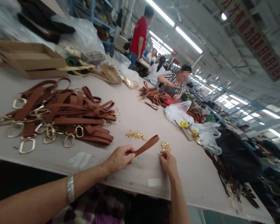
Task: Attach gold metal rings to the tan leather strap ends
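Left grip pinches the near end of a brown strap between thumb and fingers, the strap's other end slanting up and to the right over the tabletop. Right grip sits to the right of the strap, thumb and fingertips bent toward each other at the edge of some small gold studs; whether it has one between them, I cannot tell. A second heap of gold pieces lies just beyond the strap, toward its left. Well left of the strap is a pile of brown straps with gold rings. Pale tape lies on the near side of the strap. Beyond the strap and to its right are a white bag and a small box. Far beyond the strap, a co-worker in stripes works by more straps.
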`<state>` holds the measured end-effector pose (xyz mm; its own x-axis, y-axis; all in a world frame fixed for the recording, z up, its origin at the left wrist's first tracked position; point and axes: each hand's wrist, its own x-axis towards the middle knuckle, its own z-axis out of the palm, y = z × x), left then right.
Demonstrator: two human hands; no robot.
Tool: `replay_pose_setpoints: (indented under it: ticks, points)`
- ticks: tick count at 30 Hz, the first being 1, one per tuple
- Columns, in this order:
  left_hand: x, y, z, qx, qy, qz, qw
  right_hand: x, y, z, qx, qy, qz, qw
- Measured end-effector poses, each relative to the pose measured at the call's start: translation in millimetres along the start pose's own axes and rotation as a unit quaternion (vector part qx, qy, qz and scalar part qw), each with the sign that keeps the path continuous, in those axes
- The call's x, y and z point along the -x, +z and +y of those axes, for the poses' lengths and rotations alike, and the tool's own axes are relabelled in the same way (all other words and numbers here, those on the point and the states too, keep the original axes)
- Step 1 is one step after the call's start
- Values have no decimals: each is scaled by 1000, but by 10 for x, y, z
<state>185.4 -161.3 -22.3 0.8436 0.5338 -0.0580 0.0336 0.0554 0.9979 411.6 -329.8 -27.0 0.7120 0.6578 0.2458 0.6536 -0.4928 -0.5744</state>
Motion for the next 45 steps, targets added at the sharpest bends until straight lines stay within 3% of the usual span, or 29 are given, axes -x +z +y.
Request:
replay_pose_setpoints:
  ticks: [4, 9, 13, 18, 26, 33, 39, 42, 45]
  points:
    - [-14, 8, -32, -3, 18, 12, 1000, 196, 96, -254, -73, 10, 11, 997]
    - [-1, 19, -86, -33, 40, 19, 998, 664, 369, -903, -161, -33, 53, 985]
    - [37, 10, -84, -68, 67, 23, 995, 789, 502, -1207, -120, -90, 85, 985]
    - [55, 1, -94, -94, 90, 25, 991, 769, 537, -1207, -73, -138, 79, 985]
    - [83, 10, -111, -113, 118, 4, 987, 823, 519, -1178, -44, -160, 99, 981]
    - [115, -4, -55, -130, 161, -18, 978, 907, 576, -1167, -100, -61, 131, 985]
    - [114, 12, -74, -139, 175, -25, 975, 942, 570, -1173, -88, -61, 136, 985]
    - [122, 10, -81, -144, 185, -16, 972, 935, 596, -1202, -149, -3, 130, 980]
    - [142, 6, -89, -158, 211, -9, 965, 929, 659, -1211, -249, 58, 135, 957]
